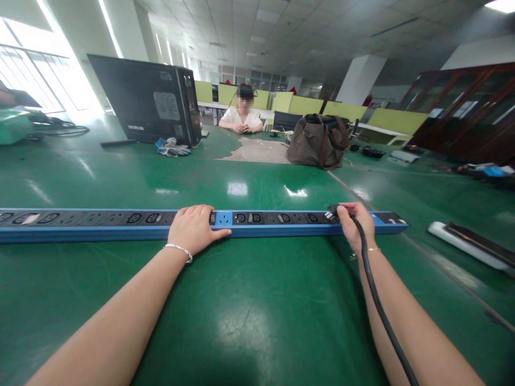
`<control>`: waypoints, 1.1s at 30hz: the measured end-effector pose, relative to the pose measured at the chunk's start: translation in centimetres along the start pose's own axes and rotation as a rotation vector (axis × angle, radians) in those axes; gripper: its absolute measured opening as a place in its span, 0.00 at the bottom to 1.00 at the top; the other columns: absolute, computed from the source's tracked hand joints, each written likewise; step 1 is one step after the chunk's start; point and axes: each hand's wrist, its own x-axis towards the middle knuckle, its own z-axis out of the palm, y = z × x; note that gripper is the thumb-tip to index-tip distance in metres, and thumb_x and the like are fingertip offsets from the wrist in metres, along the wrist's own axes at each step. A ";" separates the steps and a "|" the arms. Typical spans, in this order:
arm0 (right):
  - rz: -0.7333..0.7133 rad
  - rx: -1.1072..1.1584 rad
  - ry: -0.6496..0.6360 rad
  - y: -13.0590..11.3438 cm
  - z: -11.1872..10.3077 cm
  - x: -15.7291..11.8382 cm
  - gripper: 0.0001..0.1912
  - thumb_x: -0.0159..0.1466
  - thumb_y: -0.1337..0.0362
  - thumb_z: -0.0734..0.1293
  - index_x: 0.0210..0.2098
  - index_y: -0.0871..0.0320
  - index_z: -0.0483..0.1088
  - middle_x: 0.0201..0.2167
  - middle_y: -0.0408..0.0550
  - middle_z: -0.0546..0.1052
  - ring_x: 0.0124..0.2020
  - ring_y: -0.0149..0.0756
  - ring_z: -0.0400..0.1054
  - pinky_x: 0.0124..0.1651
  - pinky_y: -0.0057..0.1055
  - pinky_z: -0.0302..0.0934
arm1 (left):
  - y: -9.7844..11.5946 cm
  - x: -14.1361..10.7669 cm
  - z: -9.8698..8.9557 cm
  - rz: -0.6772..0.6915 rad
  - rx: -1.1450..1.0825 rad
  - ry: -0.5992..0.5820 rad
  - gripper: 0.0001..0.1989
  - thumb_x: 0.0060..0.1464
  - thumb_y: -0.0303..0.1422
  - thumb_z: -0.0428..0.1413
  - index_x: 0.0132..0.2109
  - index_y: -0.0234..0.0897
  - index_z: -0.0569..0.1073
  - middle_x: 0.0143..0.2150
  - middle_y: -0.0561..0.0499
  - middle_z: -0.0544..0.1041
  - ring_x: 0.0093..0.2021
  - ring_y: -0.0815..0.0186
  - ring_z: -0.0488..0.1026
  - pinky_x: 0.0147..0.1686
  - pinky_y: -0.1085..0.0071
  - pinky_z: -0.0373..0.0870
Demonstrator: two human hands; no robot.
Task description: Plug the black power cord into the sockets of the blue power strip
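Observation:
A long blue and black power strip [265, 230] lies across the green table, its row of sockets facing up. My left hand [195, 230] is wrapped over the strip near its middle, thumb along the front edge beside a blue socket [224, 219]. Near the strip's right end, my right hand [357, 225] grips a black power plug [332, 213] between thumb and fingers. The plug's metal prongs point left, just above the sockets; whether they touch the strip I cannot tell. From the plug a thick black cable [372, 284] runs down over my right forearm.
A black computer case [140, 99] stands at the back left, with gloves [173, 147] by it. A brown bag [317, 140] sits at the back. Across the table sits another person [242, 115]. On the right lies a white and black bar [470, 246].

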 end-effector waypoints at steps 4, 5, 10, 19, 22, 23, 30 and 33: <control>-0.032 -0.105 -0.055 0.2 0.2 -0.3 0.16 0.55 0.51 0.61 0.33 0.57 0.68 0.27 0.48 0.74 0.30 0.38 0.69 0.35 0.35 0.62 | 0.0 0.0 0.0 0.008 0.012 0.005 0.35 0.45 0.61 0.49 0.48 0.36 0.69 0.45 0.41 0.76 0.49 0.53 0.71 0.49 0.59 0.60; -0.043 -0.135 -0.063 0.1 0.1 -0.4 0.16 0.56 0.51 0.61 0.34 0.57 0.69 0.27 0.47 0.74 0.29 0.38 0.69 0.35 0.35 0.62 | 0.0 -0.1 0.0 0.009 0.010 0.008 0.35 0.45 0.61 0.49 0.48 0.36 0.69 0.46 0.41 0.76 0.49 0.52 0.71 0.49 0.59 0.60; -0.087 -0.214 -0.073 -0.3 -0.1 -0.6 0.16 0.57 0.52 0.60 0.35 0.56 0.69 0.25 0.46 0.74 0.28 0.37 0.68 0.34 0.33 0.61 | 0.0 -0.1 0.1 0.023 0.008 0.014 0.36 0.45 0.61 0.49 0.49 0.34 0.69 0.45 0.40 0.76 0.49 0.52 0.71 0.49 0.58 0.60; -0.210 -0.290 -0.163 -0.2 -0.3 -0.9 0.14 0.59 0.54 0.60 0.36 0.55 0.71 0.28 0.47 0.76 0.28 0.37 0.70 0.33 0.31 0.61 | -0.1 0.0 0.1 0.015 0.009 0.001 0.36 0.45 0.61 0.49 0.49 0.35 0.69 0.46 0.40 0.76 0.49 0.52 0.71 0.50 0.58 0.60; -0.219 -0.382 -0.155 -0.2 -0.1 -1.5 0.14 0.60 0.54 0.59 0.38 0.55 0.71 0.29 0.48 0.77 0.28 0.39 0.71 0.32 0.31 0.61 | -0.1 0.0 0.1 0.018 0.015 0.006 0.36 0.45 0.61 0.48 0.49 0.35 0.69 0.46 0.40 0.76 0.49 0.52 0.71 0.50 0.58 0.60; -0.226 -0.405 -0.140 -0.2 0.0 -1.7 0.15 0.60 0.54 0.59 0.38 0.55 0.71 0.30 0.49 0.77 0.29 0.39 0.71 0.32 0.31 0.61 | -0.1 0.0 0.1 0.015 0.014 0.005 0.36 0.45 0.61 0.48 0.49 0.36 0.69 0.46 0.40 0.76 0.49 0.52 0.71 0.50 0.58 0.61; -0.330 -0.424 -0.049 0.3 0.4 -2.9 0.16 0.62 0.56 0.56 0.40 0.57 0.70 0.39 0.52 0.78 0.37 0.41 0.72 0.39 0.32 0.63 | -0.1 0.1 -0.1 0.011 0.029 -0.016 0.36 0.45 0.62 0.47 0.48 0.37 0.69 0.45 0.42 0.76 0.48 0.52 0.71 0.49 0.58 0.61; -0.295 -0.441 -0.096 0.0 0.3 -2.4 0.15 0.61 0.56 0.57 0.38 0.56 0.70 0.36 0.51 0.78 0.35 0.40 0.73 0.36 0.31 0.63 | -0.1 0.1 -0.2 0.017 0.031 -0.020 0.36 0.45 0.62 0.47 0.48 0.36 0.69 0.44 0.41 0.76 0.48 0.52 0.71 0.48 0.58 0.62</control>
